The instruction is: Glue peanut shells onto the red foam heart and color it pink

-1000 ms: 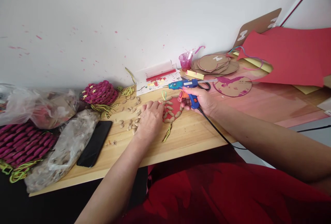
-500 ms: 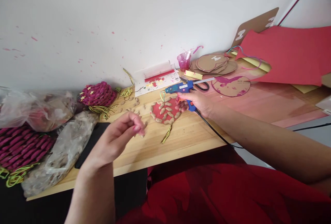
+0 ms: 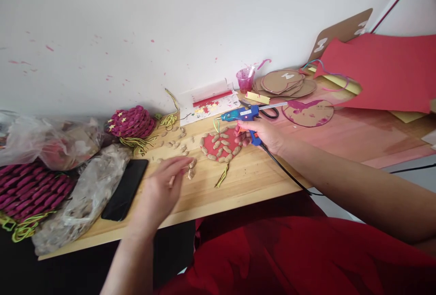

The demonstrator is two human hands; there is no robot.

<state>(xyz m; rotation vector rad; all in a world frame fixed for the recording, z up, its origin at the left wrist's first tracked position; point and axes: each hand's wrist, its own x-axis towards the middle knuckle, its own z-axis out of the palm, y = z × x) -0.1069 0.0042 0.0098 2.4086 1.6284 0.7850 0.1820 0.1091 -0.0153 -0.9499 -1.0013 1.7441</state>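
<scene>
My right hand is wrapped round a blue glue gun, its clear glue stick poking out of the back. The nozzle points left, just above a round red piece edged and filled with peanuts. A green loop tops that piece, and a yellow-green tassel hangs off its lower edge. On the wood to its left, my left hand is at a few loose peanuts, thumb and fingers apart. Motion slightly blurs this hand; whether its fingertips touch the peanuts I cannot tell.
More loose peanuts lie behind my left hand. At left are a phone, plastic bags and magenta peanut pieces. Behind stand a stained cup and cardboard discs. Red sheets lie at right.
My left hand has moved slightly right and down to the loose peanuts, its thumb and fingers parting. More of the phone shows. My right hand still holds the glue gun in much the same place.
</scene>
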